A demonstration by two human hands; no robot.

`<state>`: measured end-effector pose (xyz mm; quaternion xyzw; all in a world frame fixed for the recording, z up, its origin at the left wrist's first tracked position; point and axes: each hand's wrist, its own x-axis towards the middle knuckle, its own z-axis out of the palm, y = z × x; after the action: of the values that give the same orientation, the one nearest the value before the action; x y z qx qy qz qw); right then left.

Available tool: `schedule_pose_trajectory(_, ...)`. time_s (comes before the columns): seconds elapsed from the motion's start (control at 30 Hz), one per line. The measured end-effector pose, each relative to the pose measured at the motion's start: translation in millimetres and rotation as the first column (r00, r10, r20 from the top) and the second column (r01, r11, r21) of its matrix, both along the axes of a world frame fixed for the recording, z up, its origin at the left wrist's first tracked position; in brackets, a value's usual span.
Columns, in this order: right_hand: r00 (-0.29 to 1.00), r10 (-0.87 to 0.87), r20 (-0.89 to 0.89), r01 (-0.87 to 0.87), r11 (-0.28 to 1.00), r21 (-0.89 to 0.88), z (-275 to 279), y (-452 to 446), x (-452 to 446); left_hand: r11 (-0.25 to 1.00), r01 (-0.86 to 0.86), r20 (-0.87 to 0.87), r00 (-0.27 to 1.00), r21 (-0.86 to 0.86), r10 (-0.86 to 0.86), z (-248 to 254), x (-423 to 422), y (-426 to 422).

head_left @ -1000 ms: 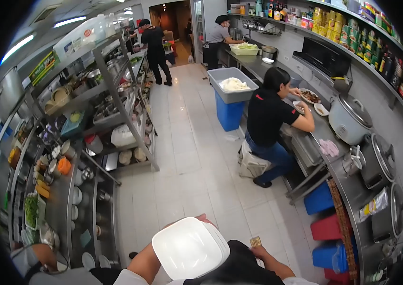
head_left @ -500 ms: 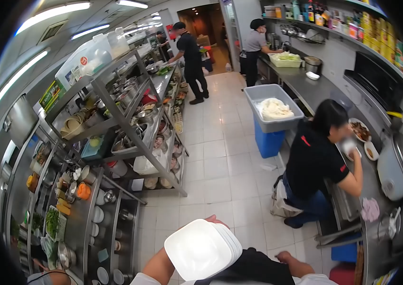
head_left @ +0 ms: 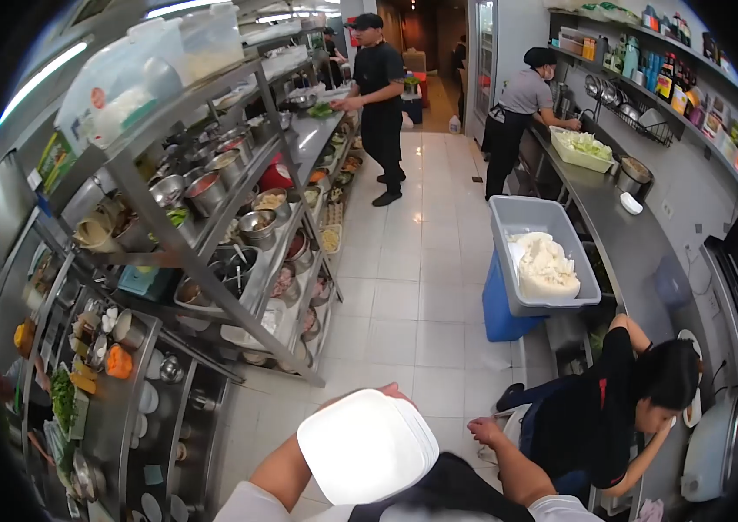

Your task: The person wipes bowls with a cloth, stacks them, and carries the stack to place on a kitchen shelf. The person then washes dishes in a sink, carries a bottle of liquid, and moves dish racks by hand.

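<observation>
A stack of white square dishes (head_left: 367, 448) rests against my left forearm at the bottom centre, with my left hand (head_left: 395, 391) wrapped round its far edge; most of that hand is hidden behind the dishes. My right hand (head_left: 484, 430) hangs low to the right of the stack, above the tiled floor (head_left: 392, 300). Its fingers look curled, but whether anything lies between them is too small to make out. No part of it touches the dishes.
A seated person (head_left: 612, 409) leans over the right counter (head_left: 595, 209). A grey tub (head_left: 591, 270) of white food sits on a blue bin (head_left: 504, 304). Metal shelving (head_left: 203, 287) lines the left. Two people stand farther up the aisle.
The view has moved forward along the aisle, so the tub and seated person appear nearer. My right hand has come up and no longer shows the small yellowish card seen earlier.
</observation>
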<state>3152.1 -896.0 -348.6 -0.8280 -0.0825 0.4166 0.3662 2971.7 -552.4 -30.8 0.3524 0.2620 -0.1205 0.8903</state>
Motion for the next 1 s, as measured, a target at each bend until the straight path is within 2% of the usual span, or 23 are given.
schedule_pose_trajectory(0.03, 0.998, 0.032, -0.051, -0.03, 0.999, 0.037, -1.5, 0.8, 0.2, 1.0, 0.016, 0.006, 1.0, -0.001, -0.016, 2.1, 19.9, 7.4)
schedule_pose_trajectory(0.1, 0.989, -0.03, -0.143, 0.01, 0.989, -0.144, -2.1, -6.9, 0.6, 0.999, 0.042, 0.019, 0.999, 0.005, -0.042, 8.2, 60.7, 22.3)
schedule_pose_trajectory(0.13, 0.942, 0.335, 0.012, -0.325, 0.922, -0.209, -5.3, -17.0, 4.1, 0.999, 0.046, 0.024, 0.999, 0.017, -0.046, 9.8, 81.7, 32.5)
schedule_pose_trajectory(0.17, 0.751, 0.631, 0.193, -0.558, 0.763, -0.326, -20.0, -31.3, 8.2, 0.999, 0.05, 0.031, 0.998, 0.022, -0.05, 10.2, 101.5, 40.9)
schedule_pose_trajectory(0.2, 0.758, 0.64, 0.125, -0.578, 0.748, -0.325, -26.8, -35.9, 12.5, 0.998, 0.053, 0.04, 0.998, 0.028, -0.054, 10.2, 122.1, 49.9)
schedule_pose_trajectory(0.27, 0.921, 0.354, -0.16, -0.388, 0.869, -0.309, -49.3, -39.9, 29.5, 0.998, 0.049, 0.044, 0.998, 0.036, -0.051, 5.0, 157.1, 63.6)
schedule_pose_trajectory(0.3, 0.939, 0.243, -0.244, -0.317, 0.888, -0.334, -56.9, -40.7, 39.7, 0.999, 0.043, 0.037, 0.998, 0.027, -0.044, 2.3, 173.0, 70.2)
schedule_pose_trajectory(0.37, 0.932, 0.161, -0.324, -0.279, 0.891, -0.359, -67.3, -32.3, 74.7, 1.0, 0.013, 0.025, 1.0, 0.029, -0.014, 3.8, 206.7, 88.5)
schedule_pose_trajectory(0.43, 0.919, 0.182, -0.351, -0.312, 0.879, -0.361, -77.6, -12.9, 117.1, 0.999, -0.018, 0.016, 1.0, 0.032, 0.017, 4.4, 236.3, 102.3)
schedule_pose_trajectory(0.5, 0.901, 0.285, -0.326, -0.397, 0.846, -0.355, -86.8, 14.0, 169.5, 0.998, -0.053, 0.014, 0.999, 0.03, 0.053, 6.5, 261.0, 114.0)
schedule_pose_trajectory(0.6, 0.763, 0.628, -0.151, -0.628, 0.666, -0.403, -94.1, 74.1, 268.1, 0.995, -0.098, -0.017, 0.995, 0.015, 0.098, 9.0, 293.3, 134.2)
schedule_pose_trajectory(0.63, 0.738, 0.669, -0.084, -0.631, 0.64, -0.439, -90.2, 102.8, 304.0, 0.994, -0.113, -0.021, 0.993, 0.004, 0.113, 8.6, 304.2, 143.3)
schedule_pose_trajectory(0.67, 0.831, 0.549, -0.093, -0.546, 0.772, -0.327, -72.8, 126.0, 342.6, 0.992, -0.127, -0.022, 0.992, -0.001, 0.127, 9.3, 315.2, 153.9)
schedule_pose_trajectory(0.7, 0.784, 0.61, 0.118, -0.54, 0.763, -0.357, -65.1, 162.9, 376.9, 0.99, -0.14, -0.018, 0.99, -0.001, 0.14, 9.7, 326.1, 164.9)
schedule_pose_trajectory(0.73, 0.881, 0.448, 0.151, -0.4, 0.877, -0.266, -46.5, 195.4, 408.8, 0.989, -0.149, -0.019, 0.989, -0.011, 0.149, 8.9, 337.7, 175.8)
schedule_pose_trajectory(0.77, 0.876, 0.379, 0.299, -0.339, 0.924, -0.177, -57.0, 223.1, 442.4, 0.987, -0.16, -0.012, 0.987, -0.01, 0.16, 6.6, 348.3, 188.2)
schedule_pose_trajectory(0.83, 0.891, 0.31, 0.331, -0.308, 0.949, -0.06, -6.0, 279.6, 485.9, 0.987, -0.16, -0.009, 0.987, -0.035, 0.16, -3.0, 380.0, 208.5)
schedule_pose_trajectory(0.93, 0.952, 0.117, 0.282, -0.142, 0.987, 0.072, 4.7, 335.0, 520.0, 0.985, -0.165, 0.023, 0.986, -0.052, 0.166, -9.6, 422.0, 243.3)
schedule_pose_trajectory(1.0, 0.989, 0.125, 0.078, -0.13, 0.99, 0.057, 26.8, 354.0, 520.2, 0.986, -0.157, 0.051, 0.986, -0.054, 0.16, -9.5, 452.8, 267.8)
